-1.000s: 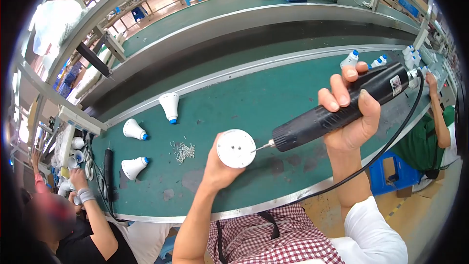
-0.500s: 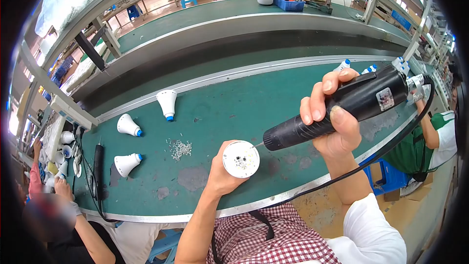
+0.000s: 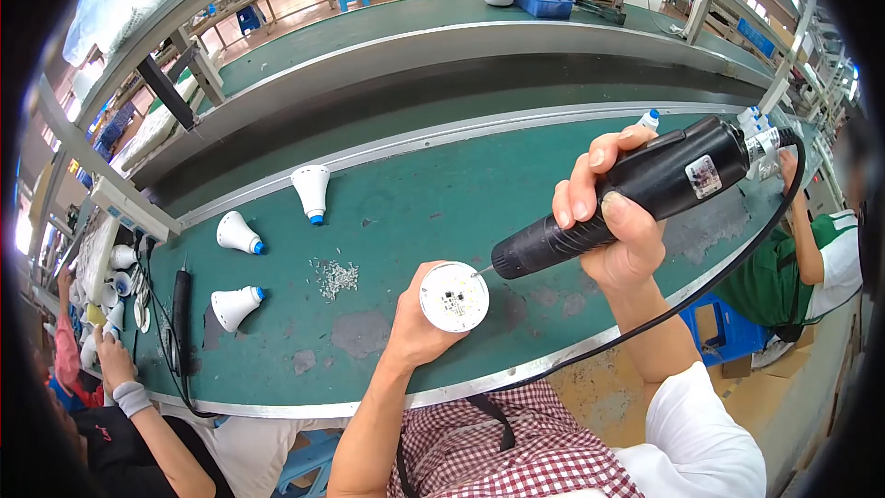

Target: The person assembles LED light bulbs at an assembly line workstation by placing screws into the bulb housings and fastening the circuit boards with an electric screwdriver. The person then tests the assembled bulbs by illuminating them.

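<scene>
My left hand (image 3: 419,325) is wrapped round a white LED bulb body (image 3: 454,297), its round circuit board facing up. A black electric screwdriver (image 3: 636,189) fills my right hand (image 3: 619,207), and its thin bit meets the board near the upper right rim. Whether a screw sits under the tip is too small to tell. On the green bench left of my hands lie three white bulb housings with blue ends, such as the upper one (image 3: 312,192). A small heap of screws (image 3: 336,278) lies between them and my left hand.
A second electric screwdriver (image 3: 182,318) lies at the left with its cord. A co-worker's hand (image 3: 114,360) is near piled bulb parts there. Another person (image 3: 793,254) is at the right. The black cable (image 3: 728,281) loops from my screwdriver along the bench edge.
My right hand and the screwdriver have shifted slightly left, with the bit still at the board's rim. The co-worker's arm at the left has moved a little. My left hand holds nearly still.
</scene>
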`<move>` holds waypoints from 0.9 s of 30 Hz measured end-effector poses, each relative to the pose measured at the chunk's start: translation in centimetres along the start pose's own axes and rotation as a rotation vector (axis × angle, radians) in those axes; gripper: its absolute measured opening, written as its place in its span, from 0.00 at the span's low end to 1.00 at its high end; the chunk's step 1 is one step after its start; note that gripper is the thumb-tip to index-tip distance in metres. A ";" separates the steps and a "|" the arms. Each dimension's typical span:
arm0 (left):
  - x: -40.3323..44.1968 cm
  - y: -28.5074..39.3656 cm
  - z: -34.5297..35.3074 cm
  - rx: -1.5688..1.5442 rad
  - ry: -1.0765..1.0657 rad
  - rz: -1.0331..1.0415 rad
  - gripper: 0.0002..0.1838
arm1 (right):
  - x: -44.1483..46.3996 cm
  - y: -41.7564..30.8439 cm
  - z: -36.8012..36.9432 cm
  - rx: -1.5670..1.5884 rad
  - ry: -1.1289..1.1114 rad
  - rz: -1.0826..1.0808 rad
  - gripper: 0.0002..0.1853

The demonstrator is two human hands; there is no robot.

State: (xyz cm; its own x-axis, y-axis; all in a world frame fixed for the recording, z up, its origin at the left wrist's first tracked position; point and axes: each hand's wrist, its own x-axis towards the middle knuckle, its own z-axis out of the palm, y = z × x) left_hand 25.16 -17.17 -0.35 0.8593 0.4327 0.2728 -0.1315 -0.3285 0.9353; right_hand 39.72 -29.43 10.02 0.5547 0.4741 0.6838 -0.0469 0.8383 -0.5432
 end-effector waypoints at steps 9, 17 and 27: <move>0.1 0.2 0.0 0.014 -0.006 -0.031 0.29 | 0.2 0.2 0.9 -0.058 0.022 0.021 0.18; -0.1 -0.6 0.2 -0.144 -0.052 -0.106 0.30 | 0.7 0.6 2.2 -0.175 -0.009 0.069 0.20; -0.1 -0.1 0.0 -0.281 -0.074 -0.226 0.28 | 1.9 1.1 3.4 -0.339 -0.039 0.174 0.18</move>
State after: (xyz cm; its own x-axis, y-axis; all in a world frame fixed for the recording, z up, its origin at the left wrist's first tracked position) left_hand 25.12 -17.21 -0.47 0.9142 0.4027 0.0452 -0.0566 0.0165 0.9983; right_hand 37.96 -26.69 12.38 0.5303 0.6167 0.5818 0.1435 0.6110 -0.7785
